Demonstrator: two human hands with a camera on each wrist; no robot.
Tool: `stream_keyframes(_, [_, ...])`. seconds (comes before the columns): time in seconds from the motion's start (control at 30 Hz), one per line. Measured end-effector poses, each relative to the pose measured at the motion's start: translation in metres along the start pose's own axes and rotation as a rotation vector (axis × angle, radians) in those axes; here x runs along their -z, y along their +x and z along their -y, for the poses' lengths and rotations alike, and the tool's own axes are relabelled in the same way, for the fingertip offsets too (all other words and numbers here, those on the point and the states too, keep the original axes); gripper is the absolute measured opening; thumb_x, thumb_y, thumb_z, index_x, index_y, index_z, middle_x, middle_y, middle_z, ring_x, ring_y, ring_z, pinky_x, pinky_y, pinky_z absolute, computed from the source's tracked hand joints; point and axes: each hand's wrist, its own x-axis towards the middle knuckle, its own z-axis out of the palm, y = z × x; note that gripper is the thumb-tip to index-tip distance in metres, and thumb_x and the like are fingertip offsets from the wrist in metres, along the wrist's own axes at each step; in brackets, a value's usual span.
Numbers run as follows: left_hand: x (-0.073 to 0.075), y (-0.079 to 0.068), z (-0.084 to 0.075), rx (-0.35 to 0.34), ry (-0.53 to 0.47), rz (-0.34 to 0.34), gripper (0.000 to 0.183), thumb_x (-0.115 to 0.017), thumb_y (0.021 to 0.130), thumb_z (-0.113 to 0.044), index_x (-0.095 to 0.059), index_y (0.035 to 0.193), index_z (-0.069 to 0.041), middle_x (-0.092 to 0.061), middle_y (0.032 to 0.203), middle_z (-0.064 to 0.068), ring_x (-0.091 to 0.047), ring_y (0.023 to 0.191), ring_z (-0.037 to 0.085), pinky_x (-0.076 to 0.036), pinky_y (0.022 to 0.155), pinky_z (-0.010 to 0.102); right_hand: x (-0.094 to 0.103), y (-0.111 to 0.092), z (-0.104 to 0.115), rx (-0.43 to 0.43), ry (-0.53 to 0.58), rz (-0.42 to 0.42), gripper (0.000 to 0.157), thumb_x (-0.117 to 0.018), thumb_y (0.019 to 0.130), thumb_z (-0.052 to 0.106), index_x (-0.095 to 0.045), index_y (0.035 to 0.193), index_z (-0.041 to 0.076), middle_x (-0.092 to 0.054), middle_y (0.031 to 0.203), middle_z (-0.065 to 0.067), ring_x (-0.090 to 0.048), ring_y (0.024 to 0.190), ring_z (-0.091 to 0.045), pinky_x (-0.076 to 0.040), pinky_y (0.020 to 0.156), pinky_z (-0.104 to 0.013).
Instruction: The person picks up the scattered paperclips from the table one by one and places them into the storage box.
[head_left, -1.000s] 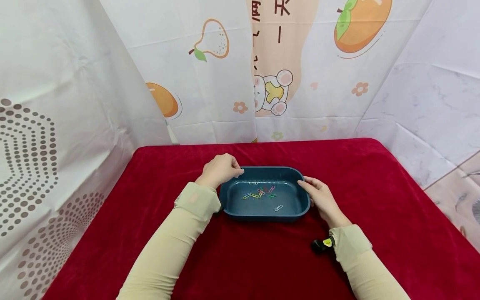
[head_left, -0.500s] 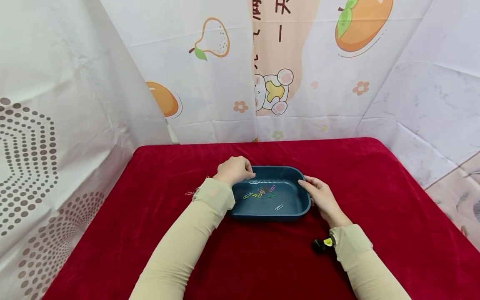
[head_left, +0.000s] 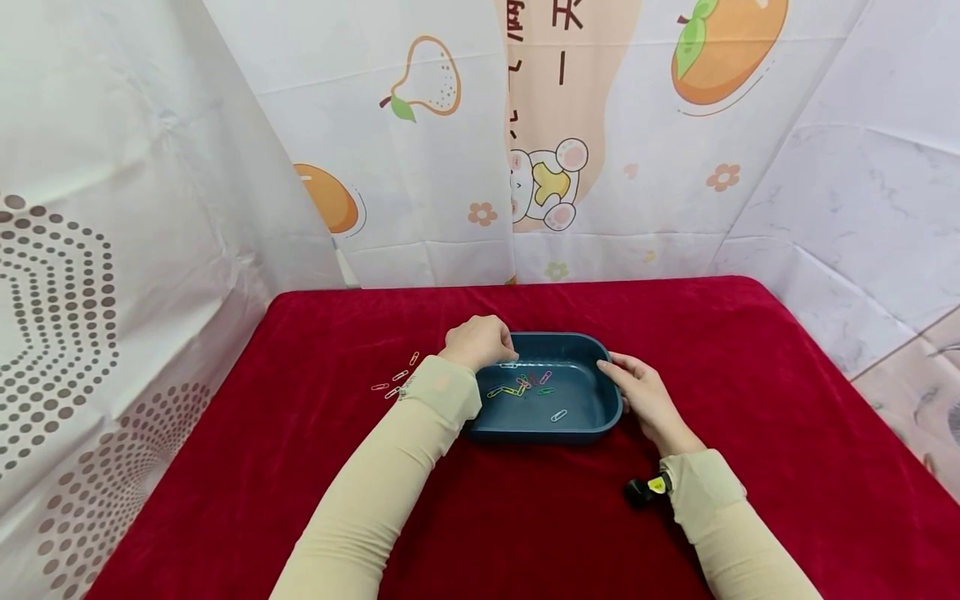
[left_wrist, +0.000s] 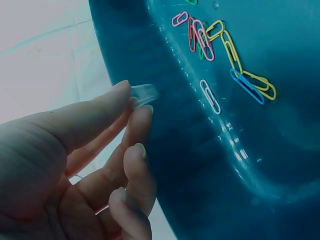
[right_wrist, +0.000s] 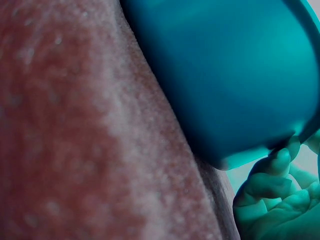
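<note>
My left hand (head_left: 478,343) is over the left end of a dark blue tray (head_left: 543,436). In the left wrist view its thumb and forefinger pinch a whitish, motion-blurred paper clip (left_wrist: 145,94) near the tray wall. My right hand (head_left: 643,398) grips the tray's right end, thumb at the rim and fingers against the outer wall. On the tray floor lie several coloured paper clips: a white one (left_wrist: 210,96), a blue one (left_wrist: 247,86), yellow ones (left_wrist: 231,51) and a pink one (left_wrist: 180,19). Another white clip (head_left: 558,415) lies near the front wall.
Left of the tray, several loose paper clips lie on the red cloth (head_left: 547,517), among them a yellow one (head_left: 414,358) and a pink one (head_left: 380,387). Behind the table hangs a white printed curtain (head_left: 442,167). A black wrist camera (head_left: 640,492) sits under the right wrist.
My left hand has moved right and slightly down, further over the tray, uncovering the loose clips on the cloth. The right hand and the tray have stayed in place.
</note>
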Motion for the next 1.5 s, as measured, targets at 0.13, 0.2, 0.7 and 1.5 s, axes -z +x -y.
stream_keyframes(0.13, [0.0,0.0,0.0,0.002,0.007,0.002,0.011,-0.074,0.087,-0.034,-0.076,0.086,-0.024,-0.07,0.087,-0.005,-0.06,0.084,0.013,-0.049,0.08,0.04,0.0,0.0,0.0,0.0,0.003,0.002,0.066,-0.059,0.099,0.038,-0.038,0.149,0.001,-0.055,0.079,0.009,-0.044,0.055,-0.004,-0.041,0.056,-0.019])
stream_keyframes(0.2, [0.0,0.0,0.0,0.002,0.006,0.005,0.011,-0.074,0.087,-0.035,-0.076,0.086,-0.024,-0.07,0.087,-0.005,-0.061,0.083,0.013,-0.049,0.08,0.041,0.0,0.0,0.0,0.001,0.003,0.002,0.066,-0.059,0.099,0.038,-0.038,0.149,0.001,-0.056,0.079,0.01,-0.045,0.055,-0.004,-0.041,0.056,-0.019])
stream_keyframes(0.7, [0.027,-0.01,0.001,-0.038,-0.032,-0.033,0.024,-0.071,0.089,-0.038,-0.075,0.103,-0.02,-0.069,0.093,-0.002,-0.062,0.086,0.015,-0.053,0.078,0.037,0.0,-0.001,0.001,0.007,0.007,0.001,0.064,-0.059,0.099,0.037,-0.04,0.148,0.001,-0.054,0.074,0.01,-0.044,0.054,-0.004,-0.041,0.056,-0.019])
stream_keyframes(1.5, [0.05,-0.037,0.049,0.057,-0.068,-0.098,0.026,-0.068,0.09,-0.039,-0.072,0.107,-0.019,-0.07,0.104,0.0,-0.062,0.097,0.021,-0.053,0.082,0.041,-0.001,-0.001,0.002,0.002,0.02,0.006,0.065,-0.06,0.098,0.037,-0.039,0.148,0.001,-0.054,0.073,0.011,-0.044,0.054,-0.004,-0.04,0.055,-0.019])
